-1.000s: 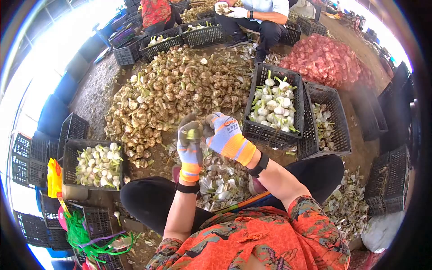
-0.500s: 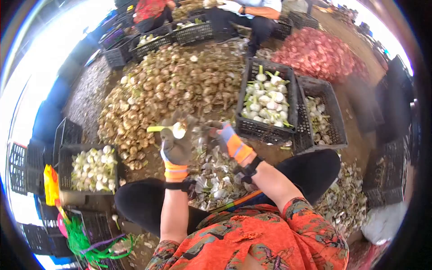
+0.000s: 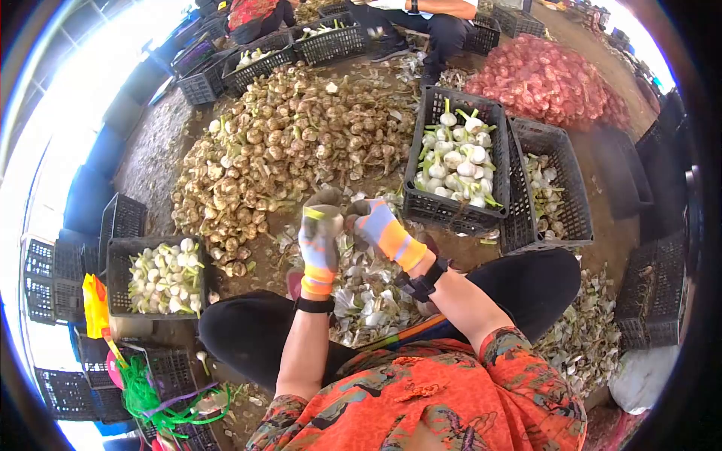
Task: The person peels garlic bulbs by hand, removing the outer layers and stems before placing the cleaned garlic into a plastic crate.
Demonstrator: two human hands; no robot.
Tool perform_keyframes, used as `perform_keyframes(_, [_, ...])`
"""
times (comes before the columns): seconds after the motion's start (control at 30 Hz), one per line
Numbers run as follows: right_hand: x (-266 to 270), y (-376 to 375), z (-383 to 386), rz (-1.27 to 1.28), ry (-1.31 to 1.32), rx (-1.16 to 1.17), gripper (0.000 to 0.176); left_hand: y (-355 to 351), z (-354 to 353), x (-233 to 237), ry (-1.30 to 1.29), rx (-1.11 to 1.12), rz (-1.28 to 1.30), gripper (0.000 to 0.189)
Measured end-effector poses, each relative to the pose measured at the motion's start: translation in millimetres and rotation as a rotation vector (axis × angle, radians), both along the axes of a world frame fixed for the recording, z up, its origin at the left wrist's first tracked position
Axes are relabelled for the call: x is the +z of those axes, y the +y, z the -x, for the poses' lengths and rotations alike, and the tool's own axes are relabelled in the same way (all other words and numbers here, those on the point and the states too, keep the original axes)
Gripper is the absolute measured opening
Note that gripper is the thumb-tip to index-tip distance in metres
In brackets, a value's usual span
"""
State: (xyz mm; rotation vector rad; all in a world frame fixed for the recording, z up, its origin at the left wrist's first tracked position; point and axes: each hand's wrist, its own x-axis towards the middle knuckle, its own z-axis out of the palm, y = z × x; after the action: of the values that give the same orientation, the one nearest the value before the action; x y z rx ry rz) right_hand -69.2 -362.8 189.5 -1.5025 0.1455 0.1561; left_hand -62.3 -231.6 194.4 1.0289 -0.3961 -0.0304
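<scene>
Both hands wear grey, orange and blue gloves and meet over a litter of pale garlic skins (image 3: 368, 301). My left hand (image 3: 321, 233) is closed round a garlic bulb (image 3: 329, 224), whose green stem end shows at the upper left of the glove. Just to the right, my right hand (image 3: 380, 229) has its fingers bent in against the bulb; whether they grip anything is hidden. Beyond the hands lies a big heap of brown, unpeeled garlic (image 3: 293, 143).
A black crate of white garlic (image 3: 459, 161) stands at the upper right, beside a partly filled crate (image 3: 553, 180). Another garlic crate (image 3: 158, 278) is at the left. Red net sacks (image 3: 545, 79) lie behind. A seated person (image 3: 444, 30) is at the top.
The left hand has turned and moved right with the bulb, so its stem no longer sticks out to the left. Both hands are closer together. The view has shifted slightly.
</scene>
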Motion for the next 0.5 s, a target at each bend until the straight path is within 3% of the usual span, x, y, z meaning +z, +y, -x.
perform_keyframes(0.03, [7.4,0.5,2.2,-0.254,0.168,0.031,0.014,0.0,-0.6,3.3,0.132,-0.007,0.182,0.044])
perform_keyframes(0.1, [-33.4,9.9,-5.4,-0.299,0.189,-0.051,0.015,3.0,-5.3,10.2,0.166,-0.109,0.406,0.034])
perform_keyframes(0.17, [-81.2,8.0,-15.3,0.386,-0.148,0.106,0.016,7.4,-8.4,18.9,0.192,-0.096,0.523,0.032])
perform_keyframes(0.2, [-22.8,2.9,-0.6,0.601,0.028,0.189,0.017,11.4,-10.1,18.6,0.182,-0.084,0.524,0.032])
perform_keyframes(0.23, [-23.4,3.5,-1.6,0.603,0.018,0.2,0.017,15.8,-13.0,16.4,0.174,-0.138,0.592,0.032])
perform_keyframes(0.3, [-33.5,-0.4,-1.9,0.289,-0.145,-0.001,0.022,21.6,-13.2,18.3,0.16,-0.182,0.665,0.032])
perform_keyframes(0.33, [-40.1,6.0,-13.4,0.382,-0.41,-0.119,0.024,22.7,-9.2,23.1,0.184,-0.158,0.572,0.033])
perform_keyframes(0.37, [-47.3,2.9,-15.0,0.384,-0.41,-0.114,0.024,22.2,-5.5,27.3,0.207,-0.14,0.479,0.034])
perform_keyframes(0.43, [28.3,10.6,3.7,-0.358,-0.188,0.113,0.025,20.5,-3.2,25.7,0.258,-0.107,0.485,0.035])
perform_keyframes(0.5, [45.8,13.1,8.8,-0.308,-0.179,0.086,0.021,20.7,-5.0,24.0,-0.006,0.203,0.041,0.038])
